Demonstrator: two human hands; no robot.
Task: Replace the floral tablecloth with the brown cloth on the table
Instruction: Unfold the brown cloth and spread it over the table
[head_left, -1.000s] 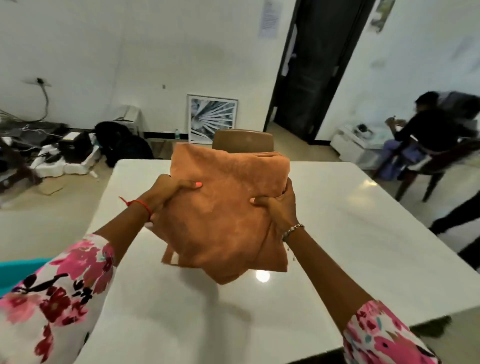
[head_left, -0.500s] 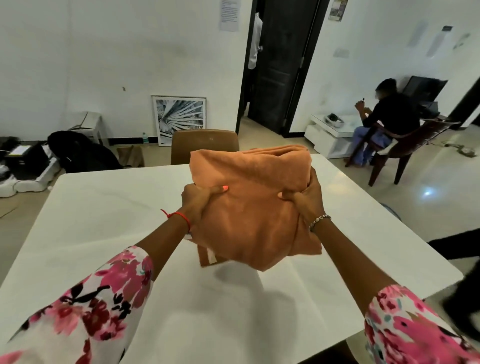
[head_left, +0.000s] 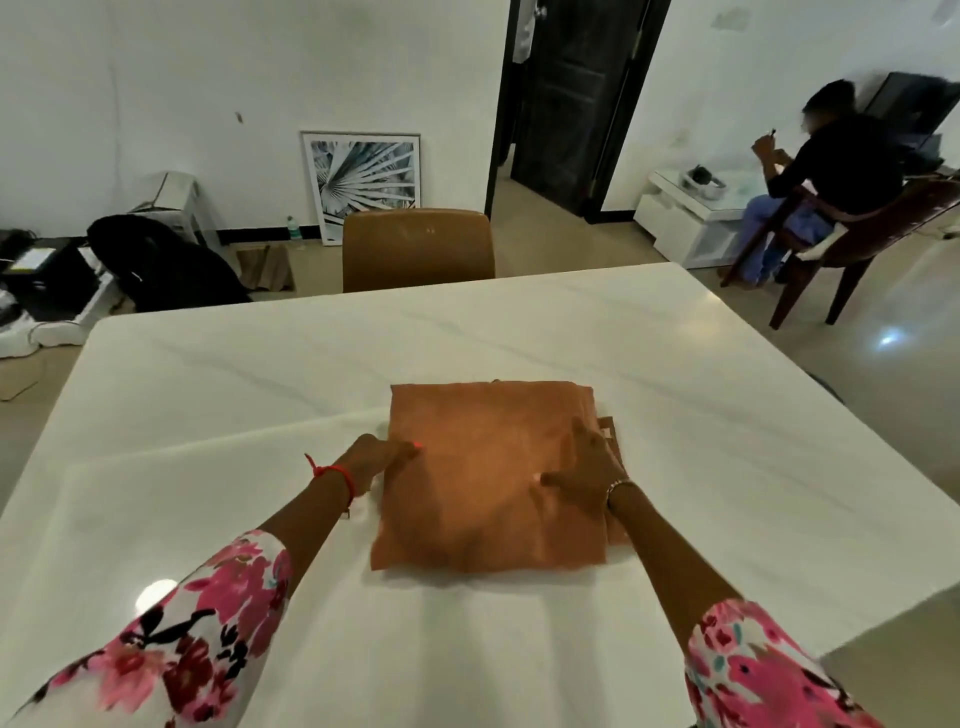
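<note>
Folded brown cloth (head_left: 483, 483) on table (head_left: 208, 395); L hand (head_left: 379, 454) pinches its edge, R hand (head_left: 589, 467) flat atop.

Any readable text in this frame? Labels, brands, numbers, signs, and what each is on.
No text here can be read.
Label on bottle: too small to read.
Marks on sheet, far left: blurred.
No lettering shows on cloth or framed print.

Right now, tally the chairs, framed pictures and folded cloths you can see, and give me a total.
Chairs: 2, the brown chair and the dark chair
Framed pictures: 1, the framed picture
Folded cloths: 1, the brown cloth
Total: 4
</note>
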